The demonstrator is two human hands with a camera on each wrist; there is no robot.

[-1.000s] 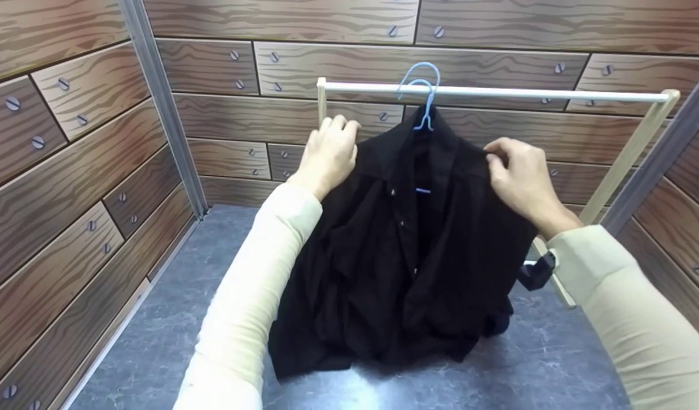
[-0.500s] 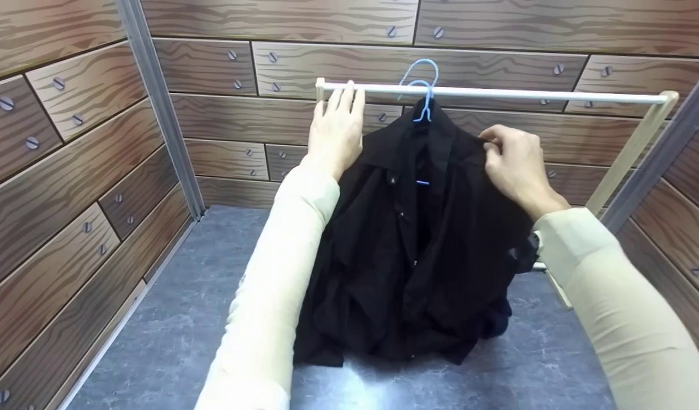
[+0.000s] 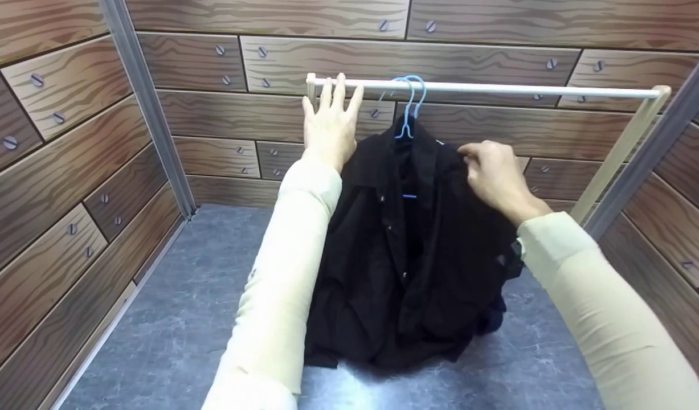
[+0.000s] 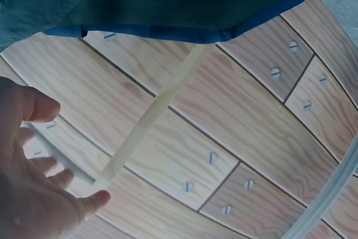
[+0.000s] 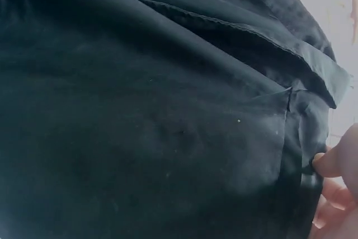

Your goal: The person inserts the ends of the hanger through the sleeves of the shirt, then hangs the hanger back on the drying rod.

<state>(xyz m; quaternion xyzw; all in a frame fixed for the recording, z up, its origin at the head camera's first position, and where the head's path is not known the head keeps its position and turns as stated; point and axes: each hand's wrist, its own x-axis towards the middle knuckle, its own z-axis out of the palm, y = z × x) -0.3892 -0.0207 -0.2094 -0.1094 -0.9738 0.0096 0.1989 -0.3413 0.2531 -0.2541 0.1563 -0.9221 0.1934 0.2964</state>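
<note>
A black button-up shirt (image 3: 360,273) with an open front hangs on a light-blue hanger (image 3: 405,128). Two blue hook loops show at the white rail (image 3: 531,89) and appear to curve over it. My left hand (image 3: 331,126) is raised beside the rail's left end, fingers straight and spread, holding nothing; whether it touches the rail is unclear. In the left wrist view the same hand (image 4: 33,183) lies apart from the shirt's hem (image 4: 168,9). My right hand (image 3: 497,173) pinches the shirt's right-side shoulder, thumb and fingers on the cloth edge in the right wrist view (image 5: 335,177).
A pale wooden leg (image 3: 617,159) supports the rail at the right. Wood-patterned walls (image 3: 58,171) with grey metal corner strips (image 3: 150,108) enclose the space. Below lies a grey marbled surface (image 3: 172,319).
My left hand has let go of the shirt's shoulder and moved up to the rail, spreading its fingers. The hook loops have come down at the rail, and the right hand has shifted slightly left.
</note>
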